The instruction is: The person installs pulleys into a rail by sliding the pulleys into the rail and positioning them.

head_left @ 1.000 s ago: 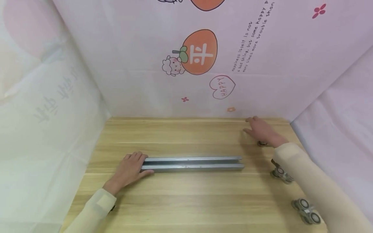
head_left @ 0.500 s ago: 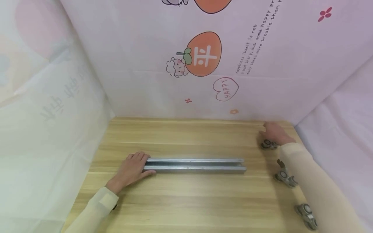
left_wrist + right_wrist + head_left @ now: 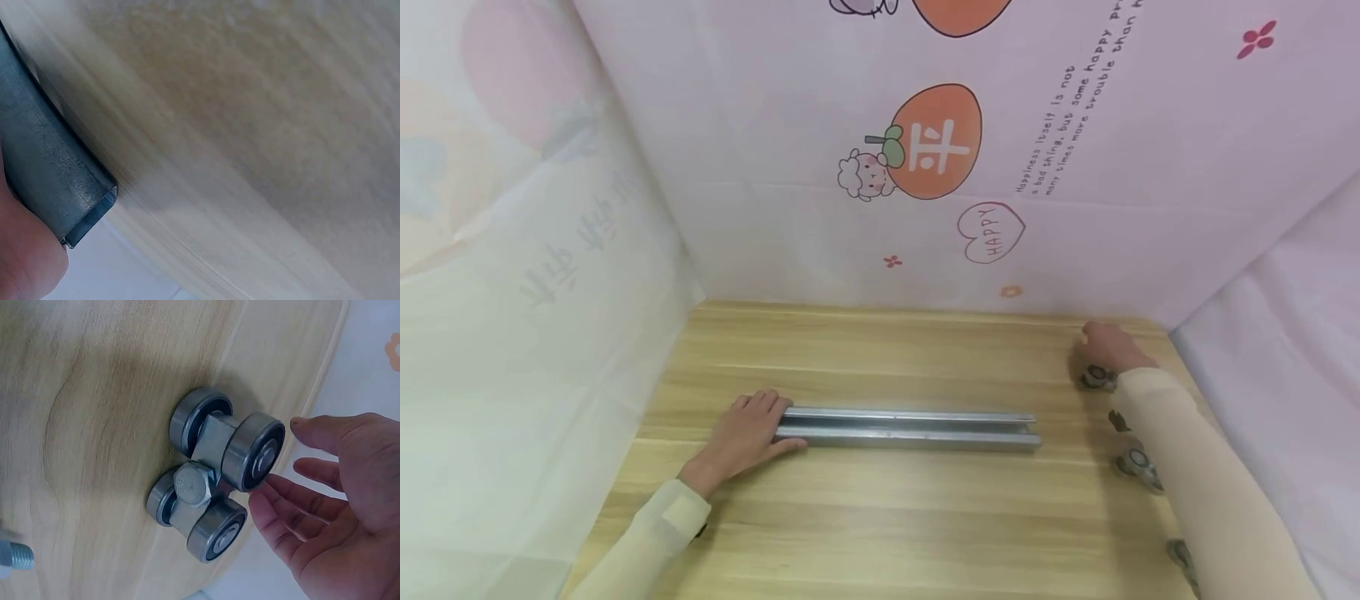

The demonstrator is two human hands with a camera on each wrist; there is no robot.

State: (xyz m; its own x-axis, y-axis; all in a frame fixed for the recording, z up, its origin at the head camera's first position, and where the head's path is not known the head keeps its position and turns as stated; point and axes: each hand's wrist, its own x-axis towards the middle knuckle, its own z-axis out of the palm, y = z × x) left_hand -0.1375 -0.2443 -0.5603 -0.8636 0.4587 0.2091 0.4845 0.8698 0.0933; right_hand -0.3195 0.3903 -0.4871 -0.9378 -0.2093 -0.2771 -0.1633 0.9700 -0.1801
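Note:
A straight silver metal channel (image 3: 917, 439) lies crosswise on the wooden board, its slot facing up. My left hand (image 3: 741, 433) grips its left end, thumb along the near side and fingers over the far side. In the left wrist view, the end of the channel (image 3: 53, 169) shows beside part of the hand. At the back right, my right hand (image 3: 1112, 346) reaches to a four-wheeled roller trolley (image 3: 1096, 379). The right wrist view shows the trolley (image 3: 212, 444) with a hex bolt head between its wheels. The fingers (image 3: 275, 531) are loosely bent right at its wheels, not closed round it.
Two more roller trolleys, a middle one (image 3: 1138, 468) and a near one (image 3: 1183, 557), stand along the board's right side, partly under the right sleeve (image 3: 1195, 467). Printed white cloth (image 3: 820, 250) walls the wooden board (image 3: 880, 517) at the back and both sides.
My right hand has moved right and slightly nearer, from beyond the far trolley to right at it. The left hand stays on the channel. The whole view has shifted slightly.

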